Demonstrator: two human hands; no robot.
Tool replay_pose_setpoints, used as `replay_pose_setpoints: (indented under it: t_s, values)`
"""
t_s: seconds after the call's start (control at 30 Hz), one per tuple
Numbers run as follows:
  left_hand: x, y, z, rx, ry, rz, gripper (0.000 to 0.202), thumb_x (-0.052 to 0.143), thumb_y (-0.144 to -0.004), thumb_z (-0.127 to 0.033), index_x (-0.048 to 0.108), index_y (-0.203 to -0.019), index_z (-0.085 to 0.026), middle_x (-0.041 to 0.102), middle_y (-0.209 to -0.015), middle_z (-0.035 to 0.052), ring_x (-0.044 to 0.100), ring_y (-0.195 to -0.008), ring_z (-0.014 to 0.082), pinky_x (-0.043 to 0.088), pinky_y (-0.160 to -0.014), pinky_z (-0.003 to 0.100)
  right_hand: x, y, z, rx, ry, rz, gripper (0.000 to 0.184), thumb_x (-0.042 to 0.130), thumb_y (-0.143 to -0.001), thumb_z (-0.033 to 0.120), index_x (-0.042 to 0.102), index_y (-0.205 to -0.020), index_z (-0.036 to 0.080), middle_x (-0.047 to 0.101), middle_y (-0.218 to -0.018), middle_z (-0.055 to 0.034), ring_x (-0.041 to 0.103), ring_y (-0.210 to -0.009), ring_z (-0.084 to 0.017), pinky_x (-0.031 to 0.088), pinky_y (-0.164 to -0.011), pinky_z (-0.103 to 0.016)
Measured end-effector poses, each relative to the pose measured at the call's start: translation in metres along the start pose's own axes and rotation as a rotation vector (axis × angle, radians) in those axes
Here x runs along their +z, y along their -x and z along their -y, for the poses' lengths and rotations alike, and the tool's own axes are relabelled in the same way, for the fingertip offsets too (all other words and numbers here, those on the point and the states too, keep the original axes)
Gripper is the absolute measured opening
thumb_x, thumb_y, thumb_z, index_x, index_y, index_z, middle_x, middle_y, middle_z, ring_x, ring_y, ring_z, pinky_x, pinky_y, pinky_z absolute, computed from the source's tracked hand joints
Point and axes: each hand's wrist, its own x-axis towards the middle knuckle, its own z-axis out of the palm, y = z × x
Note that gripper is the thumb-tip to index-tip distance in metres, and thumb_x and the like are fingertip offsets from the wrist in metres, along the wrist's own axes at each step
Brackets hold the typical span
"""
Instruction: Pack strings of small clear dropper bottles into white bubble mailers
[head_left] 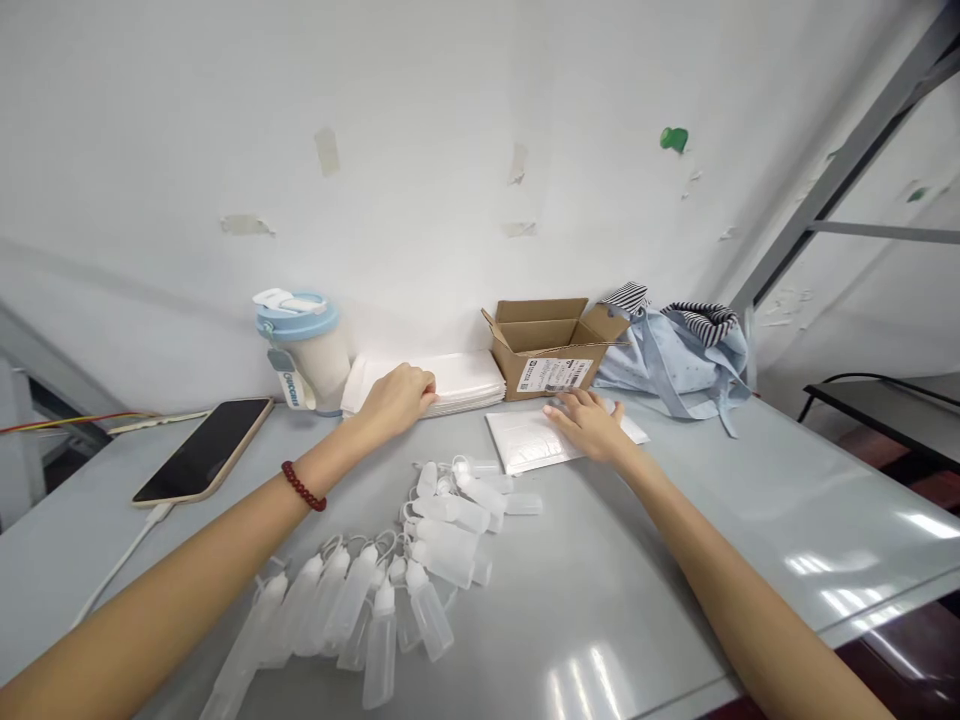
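Before an open box (555, 370), right hand (592, 425) splays on a white mailer (529, 443); left hand (396, 400) curls, hold unclear.

Your single view looks out from your head, facing forward and down over the table (592, 570) to the wall (427, 120), which fills most of the upper half of the frame. It sits close: your forearms (187, 570) rise large from the lower left and lower right, setting your left hand (397, 400) and right hand (589, 425) either side of centre.
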Motion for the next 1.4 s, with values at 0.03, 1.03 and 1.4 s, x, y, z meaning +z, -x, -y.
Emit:
replay_pose_setpoints:
  t_s: [0.03,1.03,1.4]
  values:
    - [0.000,0.000,0.001,0.002,-0.015,-0.007,0.026,0.056,-0.092,-0.030,0.057,-0.114,-0.015,0.061,-0.113,0.0079,0.062,-0.094,0.0203,0.053,-0.080,0.040,-0.001,0.001,0.002,-0.013,0.001,-0.015,0.042,0.048,-0.092,0.044,0.051,-0.125,0.019,0.047,-0.136,-0.0110,0.041,-0.127,-0.031,0.029,-0.102,-0.060]
    - [-0.038,0.135,-0.003,-0.398,0.715,-0.487,0.044,0.057,-0.085,-0.039,0.055,-0.126,-0.022,0.058,-0.132,0.0096,0.052,-0.121,0.0348,0.045,-0.097,0.054,-0.011,0.052,0.066,-0.717,0.124,-0.595,0.057,0.031,-0.076,-0.009,0.042,-0.130,0.004,0.050,-0.134,-0.0231,0.043,-0.128,-0.032,0.041,-0.095,-0.048]
    - [-0.026,0.166,-0.029,-0.228,1.556,0.173,0.030,0.054,-0.090,-0.037,0.064,-0.116,-0.025,0.071,-0.107,0.0033,0.065,-0.095,0.0227,0.052,-0.083,0.033,-0.021,0.077,0.081,-0.847,-0.005,-0.412,0.085,0.047,-0.064,0.010,0.018,-0.143,0.011,0.017,-0.148,-0.0260,0.014,-0.138,-0.043,0.019,-0.101,-0.065]
